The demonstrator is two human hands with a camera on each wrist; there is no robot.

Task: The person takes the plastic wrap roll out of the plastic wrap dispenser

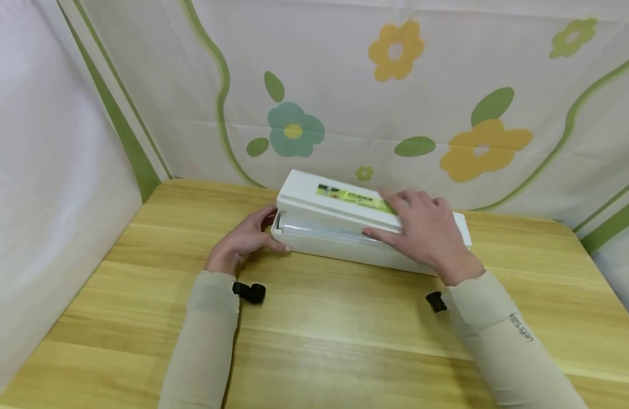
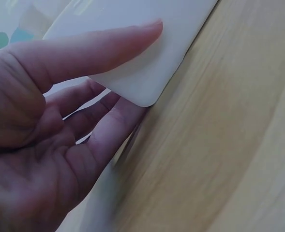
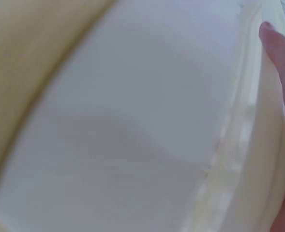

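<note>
White box [image 1: 340,238] with green-yellow label [image 1: 352,197]. Light yellow-brown wood-grain table [image 1: 345,335]. White backdrop cloth [image 1: 345,85] patterned with teal and yellow flowers, green leaves, green wavy stripes. Beige sleeves [image 1: 207,341].

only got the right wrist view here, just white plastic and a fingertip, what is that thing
Observer: A long white plastic dispenser box lying on the wooden table, a green label on its lid.
Operator: lid shut?
Observer: No, slightly ajar; a clear film roll shows in the gap.
Operator: where's the other hand
Observer: The left hand grips the box's left end, thumb on the front corner.
Operator: and mine?
Observer: The right hand lies flat on the lid, thumb at its front edge.
</note>
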